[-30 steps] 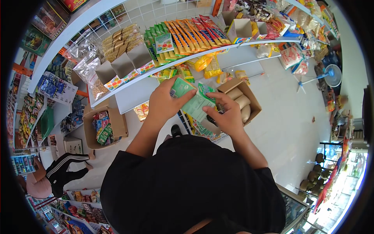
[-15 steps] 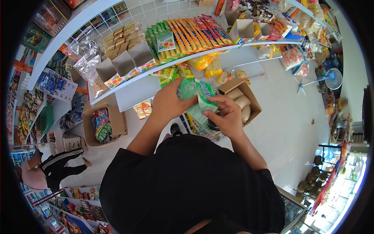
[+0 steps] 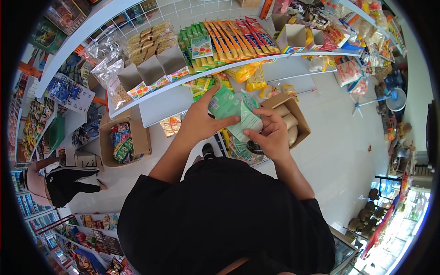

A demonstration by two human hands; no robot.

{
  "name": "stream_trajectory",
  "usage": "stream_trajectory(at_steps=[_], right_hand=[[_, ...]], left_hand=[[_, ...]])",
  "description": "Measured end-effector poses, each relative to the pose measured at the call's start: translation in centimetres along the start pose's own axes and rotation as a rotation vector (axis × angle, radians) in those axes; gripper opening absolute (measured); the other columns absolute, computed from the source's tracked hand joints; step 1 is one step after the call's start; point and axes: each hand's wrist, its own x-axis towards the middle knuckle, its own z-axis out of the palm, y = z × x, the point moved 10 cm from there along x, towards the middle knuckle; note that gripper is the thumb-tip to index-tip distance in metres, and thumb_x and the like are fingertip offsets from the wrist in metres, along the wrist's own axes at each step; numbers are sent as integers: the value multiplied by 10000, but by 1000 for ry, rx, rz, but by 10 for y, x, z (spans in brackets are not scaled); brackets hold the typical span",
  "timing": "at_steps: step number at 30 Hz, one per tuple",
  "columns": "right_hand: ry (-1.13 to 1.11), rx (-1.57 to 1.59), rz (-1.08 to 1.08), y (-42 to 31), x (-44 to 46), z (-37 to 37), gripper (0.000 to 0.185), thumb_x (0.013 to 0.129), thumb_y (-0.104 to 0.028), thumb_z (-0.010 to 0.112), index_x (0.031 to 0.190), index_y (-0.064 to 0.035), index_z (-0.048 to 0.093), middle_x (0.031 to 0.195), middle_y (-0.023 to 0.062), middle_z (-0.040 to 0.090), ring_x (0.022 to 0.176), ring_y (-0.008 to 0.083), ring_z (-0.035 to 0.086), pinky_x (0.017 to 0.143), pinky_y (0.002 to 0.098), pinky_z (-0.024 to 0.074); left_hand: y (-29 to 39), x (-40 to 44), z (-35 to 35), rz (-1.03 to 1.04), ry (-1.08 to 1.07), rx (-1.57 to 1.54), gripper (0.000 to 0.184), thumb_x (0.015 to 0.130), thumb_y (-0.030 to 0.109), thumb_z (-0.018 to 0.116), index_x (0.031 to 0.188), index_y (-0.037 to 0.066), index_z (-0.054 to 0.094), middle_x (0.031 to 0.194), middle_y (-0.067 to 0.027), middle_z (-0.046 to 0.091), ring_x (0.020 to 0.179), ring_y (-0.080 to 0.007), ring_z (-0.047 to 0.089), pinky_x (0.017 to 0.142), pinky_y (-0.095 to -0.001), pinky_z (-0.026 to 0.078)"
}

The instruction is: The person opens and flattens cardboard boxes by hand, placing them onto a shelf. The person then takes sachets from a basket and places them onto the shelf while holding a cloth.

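Observation:
Between my hands is a green printed cardboard box (image 3: 224, 101) with paler green flaps, tilted in front of the shelf edge. My left hand (image 3: 201, 120) grips its left side, thumb across the front and fingers partly hidden behind. At the lower right, my right hand (image 3: 271, 135) pinches a flap of the box between thumb and fingers. Below the box, several green packets (image 3: 239, 150) lie in a low basket, partly covered by my right hand. I cannot see inside the box.
On the shelf (image 3: 151, 95) stand green, orange and red packets (image 3: 224, 41) and open small boxes (image 3: 151, 71). A carton with tan packages (image 3: 289, 121) is at right, a carton of sachets (image 3: 123, 142) at left. Another person (image 3: 68, 181) bends over at far left.
The green box has turned in my hands, so paler flaps now face me. My right hand has shifted slightly down and right with the flap. The other person has moved slightly.

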Motion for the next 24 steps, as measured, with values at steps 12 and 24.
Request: stream_trajectory(at_steps=[12, 24], right_hand=[[117, -1, -113, -9, -6, -9, 573, 803, 128, 673, 1299, -2, 418, 1123, 176, 654, 1011, 202, 657, 815, 285, 554], [92, 45, -6, 2, -11, -2, 833, 741, 156, 704, 1426, -3, 258, 1116, 212, 651, 1014, 228, 661, 846, 327, 556]], left_hand=[[-46, -11, 38, -96, -28, -483, 1265, 684, 256, 885, 1535, 99, -37, 1523, -213, 208, 1338, -363, 379, 1004, -496, 447], [-10, -21, 8, 201, 219, -189, 1098, 649, 202, 897, 1475, 63, 186, 1425, -184, 327, 1325, -288, 388, 977, -455, 496]])
